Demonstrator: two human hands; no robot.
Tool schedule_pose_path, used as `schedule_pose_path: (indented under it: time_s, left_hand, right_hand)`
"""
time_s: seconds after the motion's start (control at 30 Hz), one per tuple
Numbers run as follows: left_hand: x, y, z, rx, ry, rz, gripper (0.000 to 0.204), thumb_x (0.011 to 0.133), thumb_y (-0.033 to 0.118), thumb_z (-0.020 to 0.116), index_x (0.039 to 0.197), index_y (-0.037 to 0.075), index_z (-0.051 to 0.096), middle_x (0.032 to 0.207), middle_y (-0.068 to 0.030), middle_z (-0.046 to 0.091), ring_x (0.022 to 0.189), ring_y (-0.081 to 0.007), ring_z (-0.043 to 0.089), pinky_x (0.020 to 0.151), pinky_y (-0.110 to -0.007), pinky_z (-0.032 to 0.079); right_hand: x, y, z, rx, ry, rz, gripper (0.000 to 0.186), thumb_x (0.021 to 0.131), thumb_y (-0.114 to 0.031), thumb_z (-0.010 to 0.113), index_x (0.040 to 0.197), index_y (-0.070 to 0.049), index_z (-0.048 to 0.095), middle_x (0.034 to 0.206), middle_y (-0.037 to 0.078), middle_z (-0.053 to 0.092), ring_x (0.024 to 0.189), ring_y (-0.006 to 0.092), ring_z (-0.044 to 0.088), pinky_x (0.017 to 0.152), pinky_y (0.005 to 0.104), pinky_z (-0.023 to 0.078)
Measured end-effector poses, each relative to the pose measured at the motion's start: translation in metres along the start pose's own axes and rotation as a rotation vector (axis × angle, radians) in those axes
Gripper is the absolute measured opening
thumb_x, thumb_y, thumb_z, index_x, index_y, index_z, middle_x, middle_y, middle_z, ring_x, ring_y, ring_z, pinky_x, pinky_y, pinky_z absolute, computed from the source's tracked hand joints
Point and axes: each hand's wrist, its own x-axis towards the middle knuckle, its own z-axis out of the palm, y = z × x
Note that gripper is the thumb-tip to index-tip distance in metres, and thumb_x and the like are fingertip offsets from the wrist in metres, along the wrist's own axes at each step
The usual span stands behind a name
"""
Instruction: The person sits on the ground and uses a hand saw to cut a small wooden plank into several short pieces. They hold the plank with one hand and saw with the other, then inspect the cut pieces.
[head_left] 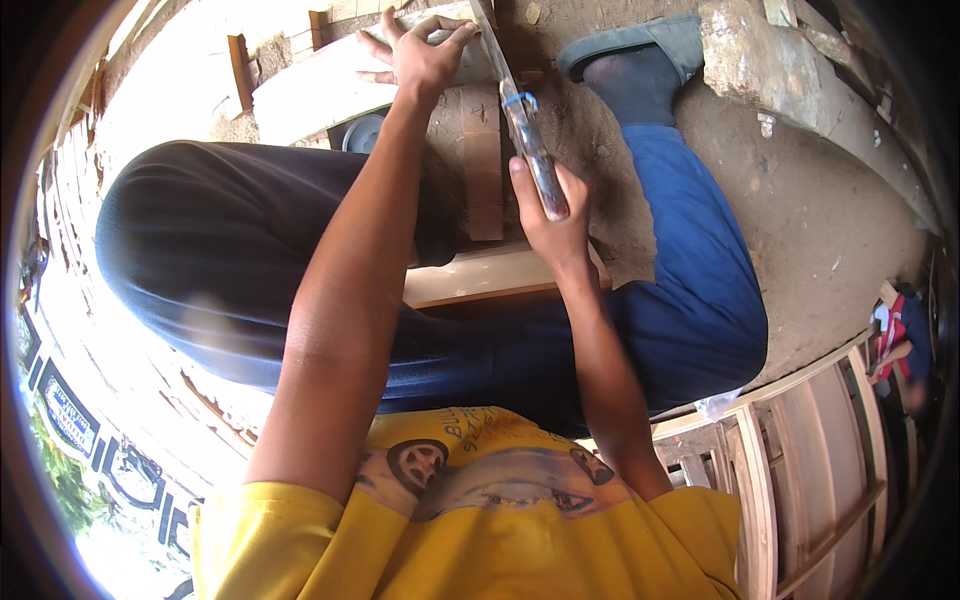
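Note:
My left hand (420,55) presses down on a pale curved wooden piece (320,90) at the top of the view, fingers spread over its edge. My right hand (555,220) grips the handle of a long metal-bladed tool (530,150) with a blue band around it. Its blade (488,30) runs up to the wooden piece just right of my left hand. Below the tool lies a narrow brown wooden block (483,180). My knees, in dark and blue trousers, flank the work.
My foot in a grey shoe (640,50) rests on the dirt ground (830,210). A rough stone block (760,60) sits at the top right. A light plank (480,278) lies under my legs. A slatted wooden frame (800,450) stands at the lower right, with another person (900,340) beyond it.

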Motion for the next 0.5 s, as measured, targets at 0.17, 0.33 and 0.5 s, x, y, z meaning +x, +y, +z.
schedule_pose_path:
  time_s: [0.17,0.33,0.5]
  left_hand:
    - [0.003,-0.014,0.008,-0.083,0.017,0.022,0.032,0.074,0.05,0.075,0.096,0.027,0.074,0.159,-0.0104,0.008,0.142,-0.0397,-0.019,0.108,-0.067,-0.007]
    - [-0.003,-0.002,0.007,-0.095,-0.03,-0.018,0.03,0.075,0.046,0.076,0.095,0.024,0.075,0.158,-0.0113,0.009,0.145,-0.0399,-0.002,0.114,-0.052,0.013]
    - [-0.001,-0.013,0.013,-0.015,0.055,-0.005,0.028,0.074,0.051,0.074,0.091,0.028,0.075,0.159,-0.0099,0.01,0.141,-0.0415,-0.021,0.1,-0.072,-0.017]
  right_hand:
    - [-0.019,0.009,-0.009,-0.028,0.001,-0.054,0.023,0.089,-0.014,0.063,0.07,-0.002,0.056,0.051,0.006,0.048,0.048,0.0088,0.045,0.045,0.0316,0.036]
    - [-0.007,0.006,0.002,0.018,0.024,-0.021,0.023,0.089,-0.012,0.064,0.07,-0.002,0.055,0.053,0.004,0.048,0.048,0.0085,0.045,0.045,0.0303,0.034]
    - [-0.014,0.009,0.002,-0.007,0.009,-0.043,0.026,0.089,-0.014,0.064,0.068,-0.002,0.053,0.052,0.005,0.047,0.048,0.0077,0.044,0.045,0.0307,0.034]
